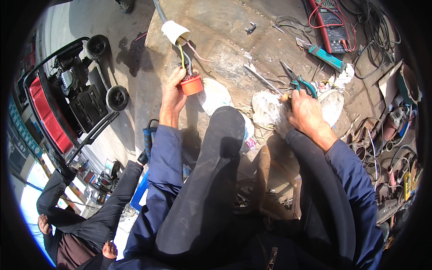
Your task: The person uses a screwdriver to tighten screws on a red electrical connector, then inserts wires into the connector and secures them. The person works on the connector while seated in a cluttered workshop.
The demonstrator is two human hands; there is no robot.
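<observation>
My left hand point(174, 92) holds a red round plug insert point(191, 85) with wires at its top. A yellow-green wire and a bluish-grey wire run from it into a white plastic plug housing point(176, 32) on a grey cable point(160, 10); a pinkish wire point(196, 54) sticks out loose. My right hand point(305, 113) is low over the work surface, its fingers at the end of a screwdriver point(265, 80) and beside long-nose pliers point(298, 78) with teal handles. Whether it grips the screwdriver is hard to tell. A crumpled clear plastic bag point(266, 108) lies beside it.
A teal utility knife point(325, 58) and a red multimeter point(332, 28) with leads lie at the upper right. Coiled cables point(374, 37), tools and scrap crowd the right side. A red-and-black wheeled machine point(67, 98) stands left; another person point(77, 222) sits at the lower left.
</observation>
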